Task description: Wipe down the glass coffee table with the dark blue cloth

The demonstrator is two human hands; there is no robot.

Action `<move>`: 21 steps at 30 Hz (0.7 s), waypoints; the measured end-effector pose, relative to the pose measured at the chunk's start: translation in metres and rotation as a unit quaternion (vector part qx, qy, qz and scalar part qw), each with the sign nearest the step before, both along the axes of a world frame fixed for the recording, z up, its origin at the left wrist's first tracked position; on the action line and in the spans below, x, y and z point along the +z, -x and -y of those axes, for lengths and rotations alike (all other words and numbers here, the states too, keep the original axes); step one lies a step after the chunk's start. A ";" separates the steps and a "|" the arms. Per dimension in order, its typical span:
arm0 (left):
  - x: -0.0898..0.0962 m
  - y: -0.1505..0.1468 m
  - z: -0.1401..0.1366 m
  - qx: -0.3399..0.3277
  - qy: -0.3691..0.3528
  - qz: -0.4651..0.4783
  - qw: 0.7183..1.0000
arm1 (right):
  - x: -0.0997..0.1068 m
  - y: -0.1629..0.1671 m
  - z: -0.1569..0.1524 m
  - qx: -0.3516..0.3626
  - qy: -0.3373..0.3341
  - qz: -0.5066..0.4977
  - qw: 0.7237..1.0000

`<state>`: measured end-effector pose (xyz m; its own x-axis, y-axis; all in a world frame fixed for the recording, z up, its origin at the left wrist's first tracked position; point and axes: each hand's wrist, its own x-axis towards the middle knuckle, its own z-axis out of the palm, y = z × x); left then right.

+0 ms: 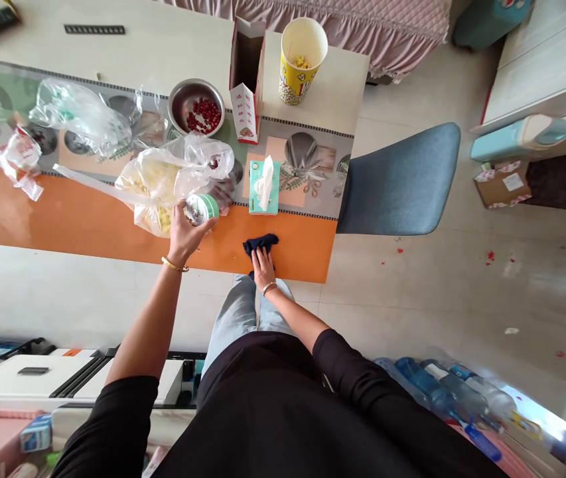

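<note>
My left hand (pixel 186 232) is closed around a small round tub (pixel 207 206) with a pale green side; its face looks silvery and clear. The tub is tilted at the front of a clear plastic bag (pixel 148 174) holding yellow pieces. My right hand (pixel 263 267) presses a crumpled dark blue cloth (pixel 261 243) onto the orange front strip (pixel 307 255) of the table, its fingers over the cloth. Just behind the cloth stands a green tissue box (pixel 264 202) with a white tissue sticking out.
Along the table are a steel bowl (pixel 178 106) with red pieces, an upright open carton (pixel 247 99), a popcorn cup (pixel 292 79) and clear plastic bags (pixel 83 116). A blue-grey chair (pixel 402 182) stands at the right end. Several large bottles (pixel 432 385) lie behind on the right.
</note>
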<state>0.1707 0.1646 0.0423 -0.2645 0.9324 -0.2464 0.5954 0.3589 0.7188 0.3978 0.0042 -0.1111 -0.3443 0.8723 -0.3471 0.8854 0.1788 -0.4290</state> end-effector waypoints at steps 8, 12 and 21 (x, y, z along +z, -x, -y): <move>0.011 0.011 0.006 -0.039 -0.012 0.005 0.999 | 0.037 0.128 0.035 0.264 0.009 -0.176 0.948; 0.015 0.010 0.006 -0.053 -0.006 -0.002 0.999 | 0.059 0.105 0.036 0.197 -0.006 -0.223 0.955; 0.011 0.004 0.003 -0.063 0.019 -0.009 0.998 | 0.037 -0.126 -0.038 -0.184 -0.126 -0.139 0.965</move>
